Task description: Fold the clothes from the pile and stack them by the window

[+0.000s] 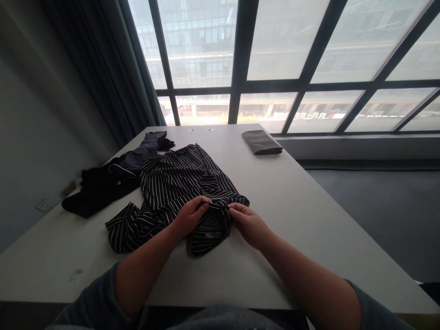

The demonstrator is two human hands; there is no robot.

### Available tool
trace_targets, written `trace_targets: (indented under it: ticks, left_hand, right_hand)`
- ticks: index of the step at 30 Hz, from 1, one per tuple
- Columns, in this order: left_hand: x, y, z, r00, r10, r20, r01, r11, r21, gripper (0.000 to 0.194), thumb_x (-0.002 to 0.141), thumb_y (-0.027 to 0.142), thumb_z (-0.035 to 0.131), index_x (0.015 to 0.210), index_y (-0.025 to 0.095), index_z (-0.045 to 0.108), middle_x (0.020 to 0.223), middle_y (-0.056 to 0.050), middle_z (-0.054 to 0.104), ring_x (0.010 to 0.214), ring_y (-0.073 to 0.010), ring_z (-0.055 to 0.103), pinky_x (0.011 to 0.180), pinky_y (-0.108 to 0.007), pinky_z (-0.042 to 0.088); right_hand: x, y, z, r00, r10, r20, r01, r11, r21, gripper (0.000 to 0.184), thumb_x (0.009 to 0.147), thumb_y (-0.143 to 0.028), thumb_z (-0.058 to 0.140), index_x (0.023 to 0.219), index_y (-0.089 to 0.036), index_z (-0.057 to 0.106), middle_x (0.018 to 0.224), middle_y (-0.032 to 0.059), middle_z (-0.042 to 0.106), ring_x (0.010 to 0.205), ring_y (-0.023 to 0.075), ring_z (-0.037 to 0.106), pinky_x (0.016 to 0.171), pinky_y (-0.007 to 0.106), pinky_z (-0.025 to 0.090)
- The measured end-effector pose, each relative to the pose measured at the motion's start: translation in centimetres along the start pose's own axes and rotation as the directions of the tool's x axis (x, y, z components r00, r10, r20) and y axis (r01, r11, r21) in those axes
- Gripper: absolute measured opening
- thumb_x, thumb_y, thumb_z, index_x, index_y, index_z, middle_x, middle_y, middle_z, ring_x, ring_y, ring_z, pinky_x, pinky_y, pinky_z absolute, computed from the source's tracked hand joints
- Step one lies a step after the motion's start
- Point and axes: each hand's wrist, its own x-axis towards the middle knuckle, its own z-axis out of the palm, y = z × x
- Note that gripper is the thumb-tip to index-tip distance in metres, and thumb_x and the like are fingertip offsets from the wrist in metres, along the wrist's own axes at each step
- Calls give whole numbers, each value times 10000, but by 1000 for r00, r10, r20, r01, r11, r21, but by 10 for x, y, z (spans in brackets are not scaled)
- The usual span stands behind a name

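A black shirt with white stripes (175,178) lies spread on the white table, its near end rumpled. One sleeve lies bunched toward the lower left. My left hand (192,214) pinches the shirt's edge near the middle of the view, thumb against fingers. A short way to the right, my right hand (250,224) grips the same edge between thumb and fingertips. Between and below the hands, a flap of the shirt hangs toward me, showing its darker inner side and a small pale label-like patch.
Dark clothes (103,188) lie heaped along the table's left side, beside the shirt. A folded grey cloth (261,142) rests near the far right edge of the white table (292,220). Large windows, a dark curtain (103,68) and a wall surround the table.
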Motion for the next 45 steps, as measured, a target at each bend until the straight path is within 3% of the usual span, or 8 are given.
trace_targets:
  ticks: [11, 16, 19, 26, 30, 34, 40, 45]
  left_hand:
    - [2, -12, 5, 976, -207, -61, 173, 920, -351, 430, 875, 592, 734, 935, 198, 572, 780, 37, 538, 711, -119, 499, 696, -235, 454]
    - [3, -20, 3, 967, -209, -146, 137, 909, -393, 426, 868, 533, 760, 1046, 245, 501, 745, 72, 519, 632, -97, 458, 619, -204, 402]
    - [4, -23, 0, 965, -155, -210, 74, 934, -349, 330, 903, 484, 724, 1016, 245, 526, 744, 67, 505, 635, -97, 452, 625, -205, 403]
    - [2, -16, -4, 972, -75, -225, 55, 994, -97, 162, 952, 351, 610, 1000, 207, 666, 955, -19, 674, 883, -166, 637, 839, -287, 524]
    - [-1, -10, -3, 987, -3, -158, 12, 998, 57, 247, 874, 299, 724, 1099, 216, 662, 1040, -23, 704, 955, -189, 679, 907, -320, 550]
    - [0, -12, -3, 977, 41, -208, -15, 992, 127, 157, 897, 270, 704, 1045, 222, 679, 1018, -18, 717, 961, -192, 690, 920, -332, 554]
    - [3, -17, -8, 930, 188, -317, -116, 965, 233, 61, 922, 201, 645, 975, 220, 669, 990, -23, 664, 950, -181, 646, 911, -330, 534]
    - [2, -18, -11, 845, 311, -435, -163, 925, 344, 77, 924, 176, 650, 991, 212, 648, 1199, -77, 566, 1129, -209, 597, 958, -356, 523]
  right_hand:
    - [0, -7, -7, 998, -46, 48, 58, 954, -294, 325, 849, -489, 721, 975, -203, 629, 857, -11, 584, 801, 152, 529, 769, 300, 430]
    - [-2, -15, -10, 978, -131, 164, 210, 631, -747, 95, 803, -239, 626, 890, -213, 602, 825, -7, 586, 772, 155, 519, 716, 292, 402]
    - [-1, -17, -13, 991, -69, 112, 131, 512, -849, 60, 828, -220, 590, 778, -209, 559, 730, -5, 581, 679, 153, 535, 662, 298, 409]
    - [6, -8, -15, 996, 54, -69, -67, 976, -206, 264, 805, -403, 772, 915, -208, 633, 835, 14, 686, 781, 204, 684, 785, 395, 579]
    - [5, -10, -15, 997, 53, -55, -44, 988, 148, 365, 705, -322, 880, 960, -206, 647, 900, 8, 695, 800, 165, 659, 779, 333, 553]
    - [3, -15, -15, 998, 57, -26, -50, 974, 223, 484, 645, -161, 805, 1076, -251, 603, 882, -29, 675, 744, 137, 623, 695, 274, 494]
    - [2, -11, -13, 997, 31, 76, -9, 964, -265, 531, 570, -109, 583, 1082, -251, 566, 856, -31, 658, 764, 154, 597, 688, 264, 446]
    - [2, -10, -14, 998, -62, -25, 14, 560, -828, 233, 711, -162, 581, 931, -218, 637, 856, 23, 684, 822, 199, 619, 763, 326, 460]
